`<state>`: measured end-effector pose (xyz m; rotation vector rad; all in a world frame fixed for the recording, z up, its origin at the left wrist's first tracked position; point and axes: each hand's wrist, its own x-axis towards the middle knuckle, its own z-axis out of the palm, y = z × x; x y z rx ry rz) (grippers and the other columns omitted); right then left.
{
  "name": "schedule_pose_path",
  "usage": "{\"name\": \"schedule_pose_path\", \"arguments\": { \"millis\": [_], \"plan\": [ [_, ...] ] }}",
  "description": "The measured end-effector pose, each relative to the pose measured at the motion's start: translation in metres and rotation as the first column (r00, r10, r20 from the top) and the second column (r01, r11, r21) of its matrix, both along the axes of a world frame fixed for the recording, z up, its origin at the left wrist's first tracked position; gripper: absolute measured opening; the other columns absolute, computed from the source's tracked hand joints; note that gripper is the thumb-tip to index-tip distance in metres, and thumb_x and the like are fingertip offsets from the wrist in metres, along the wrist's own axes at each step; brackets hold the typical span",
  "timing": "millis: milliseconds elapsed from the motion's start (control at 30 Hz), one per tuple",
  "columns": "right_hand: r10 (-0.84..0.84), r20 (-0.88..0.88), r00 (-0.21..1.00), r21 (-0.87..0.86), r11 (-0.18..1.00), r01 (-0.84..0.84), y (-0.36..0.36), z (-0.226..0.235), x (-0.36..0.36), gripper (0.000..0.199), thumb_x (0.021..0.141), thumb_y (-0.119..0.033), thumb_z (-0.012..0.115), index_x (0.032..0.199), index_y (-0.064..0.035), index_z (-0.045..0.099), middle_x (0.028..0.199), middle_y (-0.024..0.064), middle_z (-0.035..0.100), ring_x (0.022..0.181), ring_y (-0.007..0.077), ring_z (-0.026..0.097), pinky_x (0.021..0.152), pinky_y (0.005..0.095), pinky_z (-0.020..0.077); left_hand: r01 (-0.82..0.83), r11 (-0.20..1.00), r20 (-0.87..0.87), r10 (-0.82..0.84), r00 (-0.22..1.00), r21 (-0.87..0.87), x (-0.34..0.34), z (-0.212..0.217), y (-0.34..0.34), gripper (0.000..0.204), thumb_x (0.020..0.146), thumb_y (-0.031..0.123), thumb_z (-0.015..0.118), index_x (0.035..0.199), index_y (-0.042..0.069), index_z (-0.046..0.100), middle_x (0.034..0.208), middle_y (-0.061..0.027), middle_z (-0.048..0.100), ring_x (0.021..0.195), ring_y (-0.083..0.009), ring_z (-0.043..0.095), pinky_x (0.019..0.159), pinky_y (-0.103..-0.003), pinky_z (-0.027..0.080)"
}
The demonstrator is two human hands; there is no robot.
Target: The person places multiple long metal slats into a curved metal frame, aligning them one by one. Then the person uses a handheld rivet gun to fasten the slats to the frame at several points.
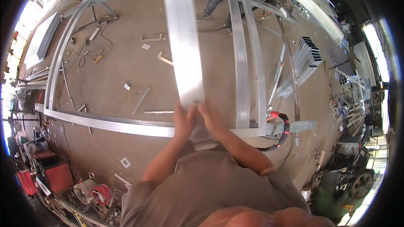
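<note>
Dusty brown workshop floor spreads beneath a large rectangular frame of silvery metal tubing. Over its middle, crossing the far rail and reaching back toward the person's body, is a broad, bright silver metal bar; whether it touches the frame, I cannot tell. One straight grey metal crosspiece lies inside the frame, beside its right end. Off to the right is a stack of open-ended silver tubes. The left hand and right hand, slightly blurred, grip the bar's near end side by side, thumbs almost meeting on top. Judging by the layout, the outer frame and one crosspiece are placed, while the bar is held rather than set down. Smaller items include a black-and-red cable loop and a pale square plate.
</note>
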<state>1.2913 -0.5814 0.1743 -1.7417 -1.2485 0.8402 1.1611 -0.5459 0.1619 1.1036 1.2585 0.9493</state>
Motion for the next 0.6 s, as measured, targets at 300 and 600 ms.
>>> {"name": "schedule_pose_path", "arguments": {
  "millis": [300, 600],
  "plan": [
    [-0.07, 0.011, 0.997, -0.459, 0.886, 0.067, -0.022, -0.06, -0.028, 0.064, 0.109, -0.051, 0.045, 0.136, 0.0046, 0.058, 0.13, 0.0341, 0.063, 0.125, 0.0504, 0.058, 0.107, 0.0534, 0.0442, -0.114, 0.961, -0.188, 0.067, 0.98, -0.251, -0.007, -0.057, -0.005, 0.058, 0.101, 0.041, 0.07, 0.124, -0.011, 0.059, 0.114, -0.0285, 0.069, 0.107, -0.0374, 0.068, 0.094, -0.048, 0.052],
    [-0.237, 0.054, 0.97, -0.565, 0.794, 0.225, -0.05, -0.102, 0.007, 0.075, 0.107, -0.058, 0.043, 0.145, 0.0061, 0.052, 0.138, 0.037, 0.059, 0.133, 0.0541, 0.054, 0.113, 0.0543, 0.0419, 0.089, 0.947, -0.235, -0.167, 0.957, -0.308, 0.04, -0.07, -0.006, 0.071, 0.097, 0.05, 0.072, 0.126, -0.013, 0.057, 0.117, -0.0334, 0.067, 0.11, -0.0436, 0.066, 0.098, -0.048, 0.049]
  ]
}}
